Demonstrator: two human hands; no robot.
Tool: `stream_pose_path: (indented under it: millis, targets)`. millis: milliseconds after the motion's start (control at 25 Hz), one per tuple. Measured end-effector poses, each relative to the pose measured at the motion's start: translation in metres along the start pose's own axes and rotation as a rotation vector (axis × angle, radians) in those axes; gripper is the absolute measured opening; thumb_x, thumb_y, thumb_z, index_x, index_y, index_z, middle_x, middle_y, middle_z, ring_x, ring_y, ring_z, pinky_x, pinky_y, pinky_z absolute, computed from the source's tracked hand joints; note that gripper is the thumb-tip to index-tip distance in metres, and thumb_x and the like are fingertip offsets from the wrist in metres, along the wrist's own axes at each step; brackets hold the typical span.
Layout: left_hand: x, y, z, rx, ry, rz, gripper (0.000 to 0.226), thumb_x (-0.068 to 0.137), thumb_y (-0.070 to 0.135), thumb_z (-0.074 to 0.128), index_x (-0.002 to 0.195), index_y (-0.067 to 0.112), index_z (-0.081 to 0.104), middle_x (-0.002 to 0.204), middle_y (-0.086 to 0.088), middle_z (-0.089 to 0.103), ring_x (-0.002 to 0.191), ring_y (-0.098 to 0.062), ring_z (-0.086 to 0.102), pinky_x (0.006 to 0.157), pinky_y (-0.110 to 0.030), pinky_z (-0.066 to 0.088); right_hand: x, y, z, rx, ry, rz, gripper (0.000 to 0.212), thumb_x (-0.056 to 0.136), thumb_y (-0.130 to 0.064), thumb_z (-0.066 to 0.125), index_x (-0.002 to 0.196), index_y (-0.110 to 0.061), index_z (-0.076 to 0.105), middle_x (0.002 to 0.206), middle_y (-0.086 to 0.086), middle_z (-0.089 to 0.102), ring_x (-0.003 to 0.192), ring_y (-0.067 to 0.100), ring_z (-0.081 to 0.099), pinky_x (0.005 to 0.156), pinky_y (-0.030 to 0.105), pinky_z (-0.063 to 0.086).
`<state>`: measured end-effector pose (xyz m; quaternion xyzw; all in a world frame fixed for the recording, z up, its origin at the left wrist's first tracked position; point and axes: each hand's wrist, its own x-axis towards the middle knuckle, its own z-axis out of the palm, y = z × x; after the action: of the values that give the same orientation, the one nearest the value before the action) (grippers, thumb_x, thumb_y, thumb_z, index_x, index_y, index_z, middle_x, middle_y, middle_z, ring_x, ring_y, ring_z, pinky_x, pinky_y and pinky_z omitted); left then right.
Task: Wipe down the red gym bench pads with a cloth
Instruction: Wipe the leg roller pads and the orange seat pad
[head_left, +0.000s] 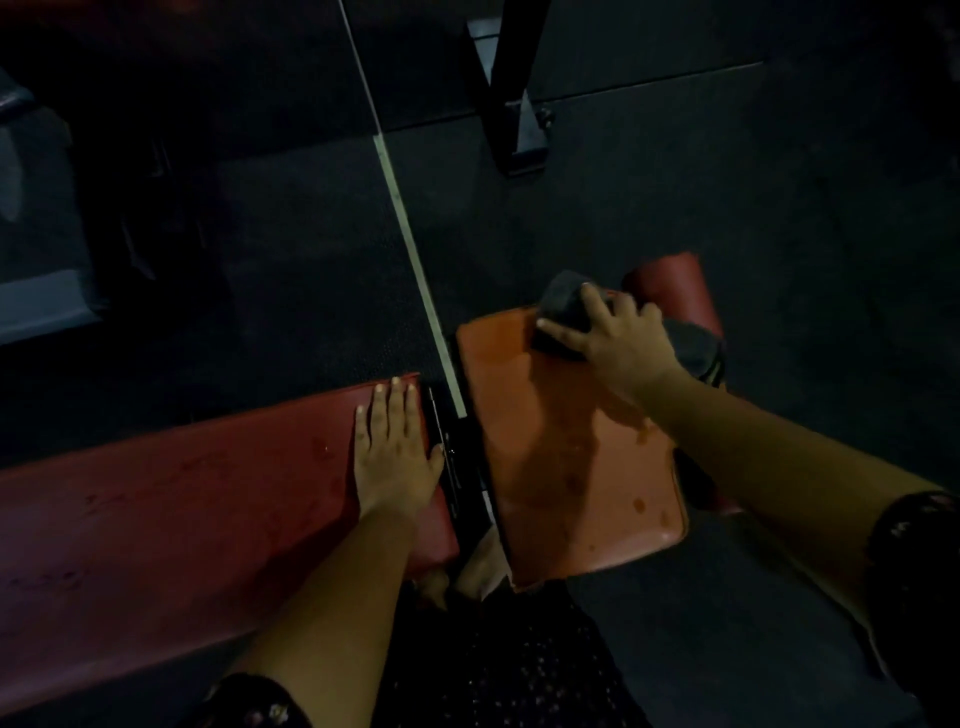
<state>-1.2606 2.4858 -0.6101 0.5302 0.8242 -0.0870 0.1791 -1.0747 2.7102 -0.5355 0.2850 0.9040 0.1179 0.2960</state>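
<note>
The long red pad (182, 519) of the bench is seen at the left. Dull smears and small spots are seen on its surface, so it is judged that this pad is not yet finished, though it cannot be told if it was wiped at all.

The shorter seat pad (561, 467), lit more brightly and looking orange-red, is placed at the right, separated from the long pad by a gap where the dark metal frame (457, 467) is seen. Drops and wet-looking marks are seen near its near right corner and along its right edge. The wiping is judged to be in hand on this pad, at its far end, with the near part left to do.

A small red roller pad (675, 286) is seen just beyond the far right corner of the seat pad. It is not touched by anything, and it is judged to be left for later.

The dark cloth (563, 304) is bunched on the far edge of the seat pad. It is held and pressed down by the right hand (618, 343), whose fingers are bent over the bunch.

The left hand (395, 452) is laid flat, with straight fingers and nothing held, on the end of the long pad next to the gap, probably for support.
</note>
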Motion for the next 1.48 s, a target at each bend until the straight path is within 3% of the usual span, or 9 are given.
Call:
stream_pose_path:
  millis: [200, 320, 560, 680, 800, 880, 1080, 1240, 1480]
  targets:
    - [-0.004, 0.0, 0.002, -0.036, -0.001, -0.004, 0.083, 0.098, 0.05, 0.036, 0.151, 0.01, -0.014, 0.163, -0.011, -0.012, 0.149, -0.027, -0.013, 0.117, -0.043, -0.014, -0.012, 0.017, 0.013, 0.393, -0.216, 0.583, 0.063, 0.099, -0.023, 0.039, 0.149, -0.052, 0.012, 0.144, 0.015, 0.029, 0.115, 0.04, 0.042, 0.089, 0.052, 0.045]
    - [-0.004, 0.004, -0.001, -0.046, -0.012, -0.023, 0.082, 0.098, 0.05, 0.035, 0.153, 0.01, -0.011, 0.163, -0.01, -0.013, 0.149, -0.026, -0.015, 0.12, -0.044, -0.01, 0.004, -0.028, -0.007, 0.634, -0.234, 0.756, 0.067, 0.096, -0.019, 0.042, 0.151, -0.044, 0.015, 0.143, 0.017, 0.028, 0.118, 0.04, 0.041, 0.089, 0.052, 0.043]
    - [-0.01, -0.011, 0.007, -0.054, 0.127, 0.081, 0.084, 0.085, 0.045, 0.055, 0.154, 0.015, 0.017, 0.16, -0.007, 0.01, 0.145, -0.032, 0.016, 0.118, -0.046, 0.005, 0.032, -0.145, -0.057, 0.343, -0.066, 0.237, 0.06, 0.101, -0.025, 0.039, 0.153, -0.03, 0.013, 0.149, 0.029, 0.015, 0.119, 0.045, 0.039, 0.083, 0.046, 0.047]
    - [-0.022, -0.006, 0.01, -0.036, 0.087, 0.114, 0.089, 0.087, 0.039, 0.06, 0.154, 0.014, 0.008, 0.162, -0.009, 0.008, 0.146, -0.032, 0.017, 0.119, -0.046, 0.009, 0.006, -0.16, -0.046, 0.143, -0.066, -0.014, 0.055, 0.102, -0.029, 0.035, 0.153, -0.029, 0.015, 0.151, 0.029, 0.013, 0.116, 0.045, 0.042, 0.081, 0.046, 0.046]
    - [-0.035, 0.013, 0.005, 0.002, -0.053, 0.021, 0.079, 0.1, 0.041, 0.037, 0.148, 0.012, -0.02, 0.163, -0.011, -0.013, 0.15, -0.029, -0.009, 0.119, -0.045, -0.008, -0.025, -0.118, -0.027, 0.154, -0.032, 0.031, 0.068, 0.097, -0.036, 0.045, 0.153, -0.036, 0.007, 0.154, 0.024, 0.008, 0.119, 0.043, 0.04, 0.085, 0.047, 0.044]
    - [-0.039, 0.017, 0.003, 0.032, -0.087, 0.0, 0.076, 0.102, 0.042, 0.031, 0.148, 0.01, -0.021, 0.16, -0.012, -0.021, 0.148, -0.029, -0.017, 0.118, -0.045, -0.011, -0.039, -0.075, -0.01, 0.189, -0.074, 0.182, 0.074, 0.096, -0.032, 0.047, 0.151, -0.044, -0.001, 0.154, 0.02, 0.008, 0.119, 0.039, 0.04, 0.088, 0.046, 0.043]
    - [-0.042, 0.013, 0.005, 0.045, -0.092, -0.001, 0.076, 0.103, 0.044, 0.028, 0.151, 0.008, -0.017, 0.158, -0.011, -0.026, 0.148, -0.028, -0.017, 0.118, -0.044, -0.011, -0.057, -0.026, 0.023, 0.348, -0.145, 0.488, 0.066, 0.1, -0.024, 0.038, 0.148, -0.054, 0.005, 0.151, 0.014, 0.019, 0.104, 0.034, 0.047, 0.079, 0.042, 0.048]
    - [-0.047, 0.004, 0.017, 0.122, -0.042, 0.057, 0.076, 0.103, 0.051, 0.023, 0.15, 0.009, -0.019, 0.159, -0.01, -0.024, 0.149, -0.031, -0.013, 0.117, -0.046, -0.01, -0.049, -0.067, 0.007, 0.637, -0.19, 0.683, 0.073, 0.095, -0.022, 0.047, 0.151, -0.047, 0.008, 0.154, 0.019, 0.008, 0.119, 0.039, 0.041, 0.088, 0.047, 0.049]
    - [-0.053, 0.018, 0.027, 0.029, 0.029, -0.057, 0.071, 0.103, 0.04, 0.03, 0.151, 0.011, -0.014, 0.163, -0.008, -0.01, 0.15, -0.028, -0.008, 0.118, -0.045, -0.009, -0.019, -0.147, -0.025, 0.43, -0.014, 0.301, 0.064, 0.099, -0.023, 0.042, 0.154, -0.035, 0.01, 0.153, 0.026, 0.01, 0.124, 0.044, 0.035, 0.083, 0.05, 0.047]
